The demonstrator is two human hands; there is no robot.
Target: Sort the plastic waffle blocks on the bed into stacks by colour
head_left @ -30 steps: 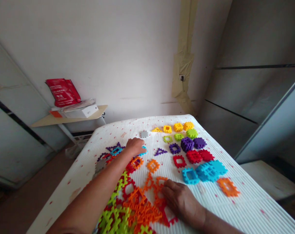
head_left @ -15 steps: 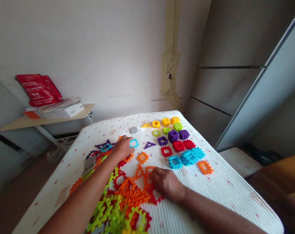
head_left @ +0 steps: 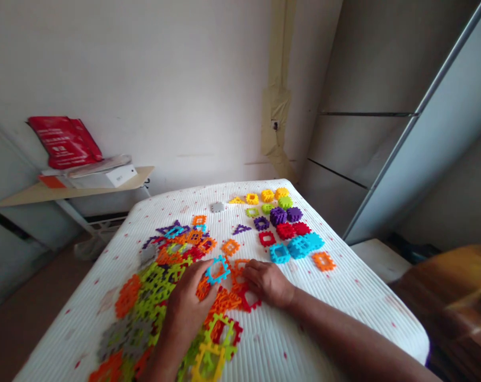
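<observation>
My left hand (head_left: 187, 297) grips a light-blue square interlocking frame (head_left: 225, 264) between thumb and fingers, tilted over the heap of pieces. My right hand (head_left: 270, 284) rests at the heap's right side, fingers curled down on an orange frame (head_left: 238, 263); its fingertips are partly hidden. Just below those fingers lies a red frame (head_left: 250, 302). Lime-green pieces (head_left: 160, 281) make up much of the heap left of my left hand. A yellow square frame (head_left: 208, 366) lies at its near edge. Beyond my hands sits a single orange windowed square (head_left: 230, 247).
Sorted by colour at the far right are yellow (head_left: 267, 196), purple (head_left: 278, 215), red (head_left: 285, 231) and blue stacks (head_left: 299, 246). A grey square (head_left: 217, 207) and a purple triangle (head_left: 241, 229) lie apart. A side shelf (head_left: 21, 195) holds a red bag (head_left: 65, 142).
My left hand has drawn back toward me from the far side of the heap, bringing the light-blue frame with it. My right hand stays on the orange pieces.
</observation>
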